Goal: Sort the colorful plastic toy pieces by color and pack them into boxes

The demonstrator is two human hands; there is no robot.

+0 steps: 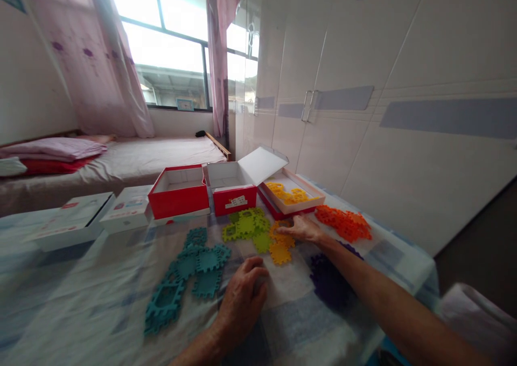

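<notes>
My right hand (304, 229) reaches over a small pile of orange-yellow interlocking tiles (280, 253), its fingertips closed on the edge of one. These flat pieces have notched edges. Closer to me, my left hand (245, 295) rests on the tablecloth with its fingers curled in, and nothing shows in it. Lime-green interlocking tiles (246, 225) lie just left of the orange-yellow ones. A spread of teal interlocking tiles (208, 258) is left of my left hand. Purple tiles (329, 280) sit partly hidden under my right forearm, and a heap of orange-red tiles (343, 221) lies beyond it.
Along the back stand an open red box (177, 203), a second red box (234, 200) with a raised white lid, and a shallow tray (311, 203) holding yellow tiles. White boxes (125, 209) are at left. A bed and white wardrobe doors (299, 64) are behind.
</notes>
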